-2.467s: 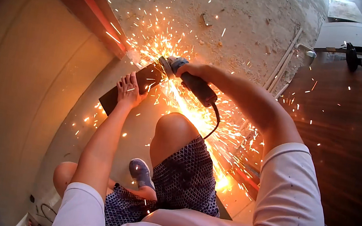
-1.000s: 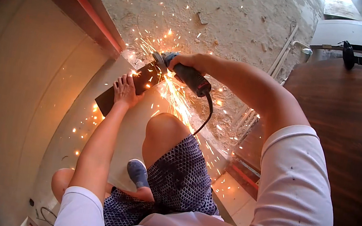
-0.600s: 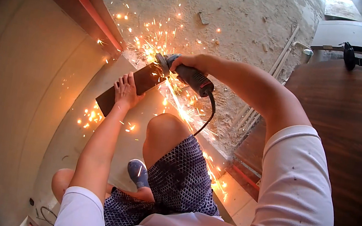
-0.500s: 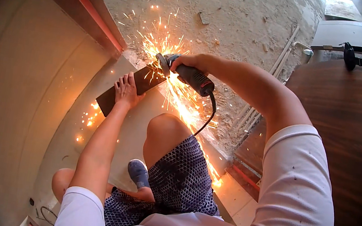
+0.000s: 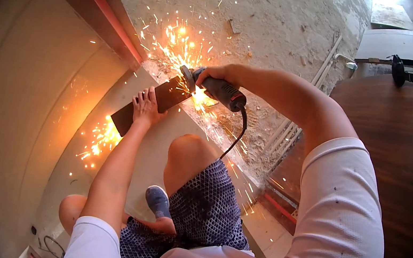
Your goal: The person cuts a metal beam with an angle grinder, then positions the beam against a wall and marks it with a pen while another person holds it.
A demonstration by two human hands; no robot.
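A long, flat, dark metal piece point(image 5: 170, 94) lies slantwise on the pale ledge, its far right end out toward the rough ground. My left hand point(image 5: 146, 108) grips it near the middle, fingers spread over the top. My right hand point(image 5: 213, 73) is closed round the front of a black angle grinder point(image 5: 225, 93). The disc sits under a guard point(image 5: 188, 76) at the piece's far right end; sparks hide the exact contact. Sparks point(image 5: 179, 43) spray outward from there, and more glow beside the piece's near left end. A black cord point(image 5: 241, 134) runs from the grinder toward my knee.
Beyond the pale ledge point(image 5: 152, 145) lies dusty, rubble-strewn ground point(image 5: 289, 18). A curved beige panel point(image 5: 25, 79) and a red-brown frame point(image 5: 99, 4) stand at left. At right are a dark wood-grain panel point(image 5: 378, 134) and thin pipes point(image 5: 326, 64). My bent knee point(image 5: 187, 153) is close to the cord.
The spark stream toward the lower right has thinned and broken up, while the sparks by the piece's near left end have grown brighter. Hands, grinder and piece sit slightly farther right and lower.
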